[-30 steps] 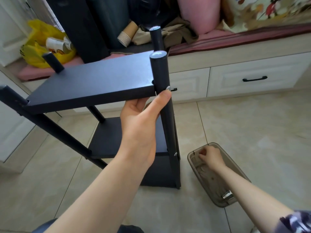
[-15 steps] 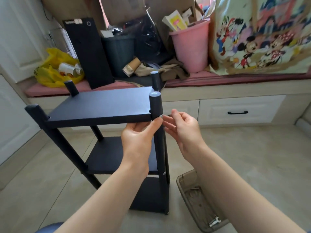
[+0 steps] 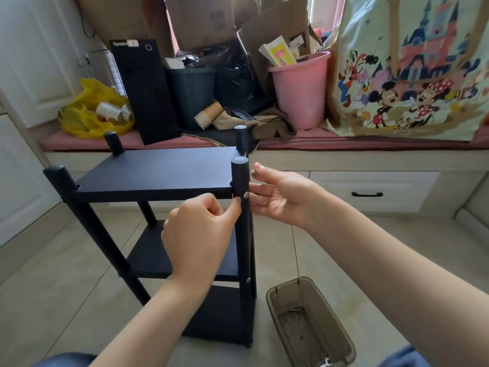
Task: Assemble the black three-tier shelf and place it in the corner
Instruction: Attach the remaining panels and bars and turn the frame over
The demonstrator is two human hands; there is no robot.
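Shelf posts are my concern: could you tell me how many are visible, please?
4. The near-left post and far-left post stand at the top board's left corners; the far-right post rises just behind the near-right post. None seems hidden.

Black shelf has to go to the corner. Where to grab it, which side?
Grip the near left post and near right post just below the top board, coming from the camera side. The shelf stands upright; the posts are slim round bars fingers can wrap, and the board above should stop a grip slipping up. Drawers stand behind the far side.
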